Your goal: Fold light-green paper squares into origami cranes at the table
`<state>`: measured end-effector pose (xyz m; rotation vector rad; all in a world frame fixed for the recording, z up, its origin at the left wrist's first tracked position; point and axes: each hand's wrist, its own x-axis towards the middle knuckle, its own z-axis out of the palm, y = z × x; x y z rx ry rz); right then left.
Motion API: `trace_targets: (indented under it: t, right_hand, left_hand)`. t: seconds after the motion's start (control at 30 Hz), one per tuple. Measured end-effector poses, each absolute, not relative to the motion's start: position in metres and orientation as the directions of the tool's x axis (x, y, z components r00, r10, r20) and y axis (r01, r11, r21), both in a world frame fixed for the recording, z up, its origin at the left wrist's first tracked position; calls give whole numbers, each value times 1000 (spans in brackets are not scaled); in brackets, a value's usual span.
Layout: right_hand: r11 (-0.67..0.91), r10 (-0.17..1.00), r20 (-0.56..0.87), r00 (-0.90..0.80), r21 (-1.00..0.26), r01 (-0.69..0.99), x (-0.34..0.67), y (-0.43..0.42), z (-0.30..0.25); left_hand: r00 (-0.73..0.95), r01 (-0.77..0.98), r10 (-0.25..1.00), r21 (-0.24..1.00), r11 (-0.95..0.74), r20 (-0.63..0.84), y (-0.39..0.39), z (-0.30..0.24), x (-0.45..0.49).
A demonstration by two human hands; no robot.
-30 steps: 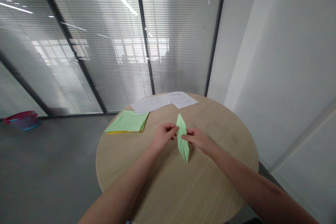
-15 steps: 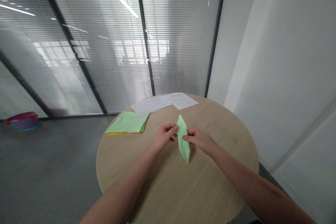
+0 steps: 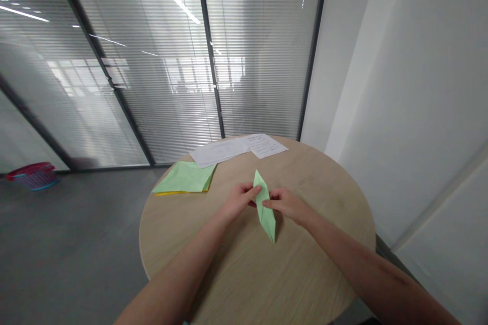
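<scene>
A narrow piece of folded light green paper [image 3: 267, 221], pointed at both ends, is held above the round wooden table [image 3: 244, 274]. My left hand [image 3: 242, 198] pinches its left edge, thumb on the near face and fingers behind. On the opposite edge my right hand [image 3: 286, 204] grips it, the thumb lying across the middle of the near face. Both hands' other fingers are partly hidden behind the paper. The lower tip tilts slightly to the right, and a crease runs down the face.
Green sheets [image 3: 186, 177] with yellow ones beneath lie at the table's left edge. White sheets [image 3: 221, 151] and a printed page [image 3: 265, 145] lie at the far edge. A red and blue basket [image 3: 36, 176] stands on the floor at far left, near the glass partition.
The folded paper has turned slightly, its upper tip moving left and its lower tip down. My left thumb has slid further onto its face.
</scene>
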<state>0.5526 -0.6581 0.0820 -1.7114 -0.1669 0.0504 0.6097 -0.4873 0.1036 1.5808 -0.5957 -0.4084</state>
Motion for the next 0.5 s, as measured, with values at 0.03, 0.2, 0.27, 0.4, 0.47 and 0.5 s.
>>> trace_targets:
  t: [0.03, 0.2, 0.27, 0.4, 0.47, 0.5]
  right_hand:
    - [-148, 143, 73, 987, -985, 94, 552, -658, 82]
    - [-198, 179, 83, 980, -973, 119, 550, -655, 83]
    - [-220, 160, 66, 985, -970, 101, 549, -654, 84]
    - [-229, 165, 43, 985, -970, 81, 547, -653, 87]
    - [-248, 172, 38, 984, -965, 80, 547, -654, 87]
    - [-261, 174, 38, 984, -962, 83, 547, -654, 87]
  left_hand:
    - [776, -140, -626, 989, -42, 83, -488, 102, 609]
    - [793, -199, -600, 976, -86, 109, -492, 101, 605]
    - [826, -195, -552, 977, -86, 116, -492, 102, 604]
    - [858, -187, -497, 980, -67, 130, -492, 103, 605]
    - [859, -183, -494, 982, -50, 135, -492, 103, 606]
    - [861, -179, -489, 983, -42, 136, -492, 102, 606]
